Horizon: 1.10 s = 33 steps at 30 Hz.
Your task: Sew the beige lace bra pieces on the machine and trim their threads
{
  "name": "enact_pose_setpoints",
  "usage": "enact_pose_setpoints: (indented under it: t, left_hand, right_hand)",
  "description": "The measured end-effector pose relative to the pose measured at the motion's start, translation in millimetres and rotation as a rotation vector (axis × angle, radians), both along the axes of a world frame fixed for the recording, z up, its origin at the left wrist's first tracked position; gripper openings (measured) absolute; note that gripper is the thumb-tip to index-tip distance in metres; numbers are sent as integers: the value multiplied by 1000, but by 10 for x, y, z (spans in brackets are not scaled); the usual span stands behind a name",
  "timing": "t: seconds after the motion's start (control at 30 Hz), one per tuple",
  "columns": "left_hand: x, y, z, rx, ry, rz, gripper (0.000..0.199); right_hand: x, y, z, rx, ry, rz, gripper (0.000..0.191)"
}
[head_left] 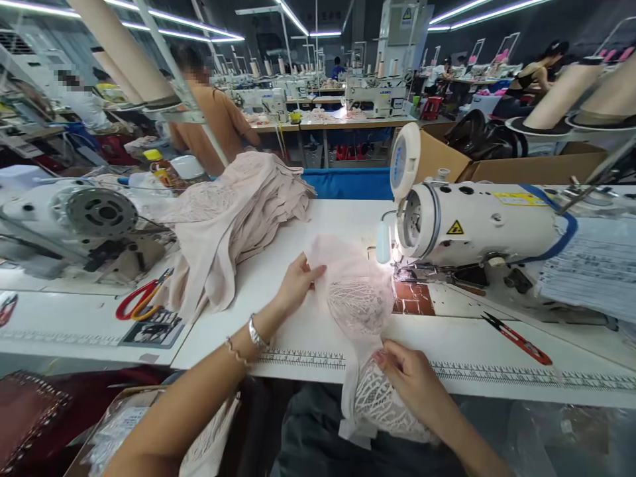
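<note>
A pale pink lace bra (360, 301) lies partly on the white table, with one cup beside the sewing machine's needle area. Its other lace cup (377, 401) hangs over the front edge toward my lap. My left hand (297, 281) pinches the bra's left edge between thumb and fingers. With thumb and forefinger, my right hand (407, 371) grips the narrow part between the cups. The sewing machine (477, 215) stands at the right, its lamp lighting the fabric; the bra's edge nearest the needle is washed out by glare.
Stacked pink bra pieces (248, 218) lie at the back left, beside orange-and-red-handled scissors (144, 298). Red thread snips (519, 339) rest at the right. A second machine (69, 218) stands left. A printed ruler (303, 358) runs along the front edge. People work at tables behind.
</note>
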<state>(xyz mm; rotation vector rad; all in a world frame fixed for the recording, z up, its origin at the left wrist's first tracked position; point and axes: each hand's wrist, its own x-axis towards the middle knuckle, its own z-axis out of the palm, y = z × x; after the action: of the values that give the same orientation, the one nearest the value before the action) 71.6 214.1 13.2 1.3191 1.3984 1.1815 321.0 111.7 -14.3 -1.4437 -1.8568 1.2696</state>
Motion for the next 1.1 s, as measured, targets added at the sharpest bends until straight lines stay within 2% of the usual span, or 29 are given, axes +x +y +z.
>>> enact_pose_setpoints:
  t: [0.1,0.17,0.2,0.23,0.3,0.33,0.37,0.43,0.5,0.53,0.6,0.73,0.8,0.9,1.1]
  left_hand:
    - [-298,188,-62,46,190,98,34]
    - [-286,139,-117,143,273,105,32]
    - [-200,72,-148,206,324,61,30]
    - [-68,-14,-179,272,372,-23,26]
    - [283,-202,-242,396,461,-303,12]
    - [469,-286,-273,460,498,-501,7]
    - [640,-353,-301,596,634,-756,14]
    - [898,-415,-348,726,830,-902,32]
    - [1019,-378,-379,743,961,-871,53]
    - [1036,-329,-386,721,994,-850,62]
    - [1021,-202,-384,703,1031,-866,69]
    - [968,-3,-366,798,1024,-929,64]
    - [979,12,-372,867,1016,-899,58]
    - [1026,-45,-393,920,1040,-839,50]
    - [1048,-129,-434,869,1040,-800,41]
  right_hand:
    - [190,60,-18,41,-143,41,40]
    - [272,120,14,89,-209,62,38]
    - [295,154,58,110,-251,80,37]
    - [313,189,125,125,-303,109,35]
    - [360,266,319,145,-414,206,33]
    - [404,308,437,159,-464,268,32]
    - [466,354,556,182,-500,334,32]
    - [635,461,755,258,-569,421,35]
    - [810,589,839,335,-677,415,40]
    - [874,659,825,360,-722,398,42]
    - [916,802,689,396,-714,324,42]
    - [711,1024,197,525,-460,-55,23]
    - [590,1076,-14,568,-421,-162,16]
    - [510,1091,-173,608,-390,-217,15]
    - [523,1128,-200,655,-289,-141,13]
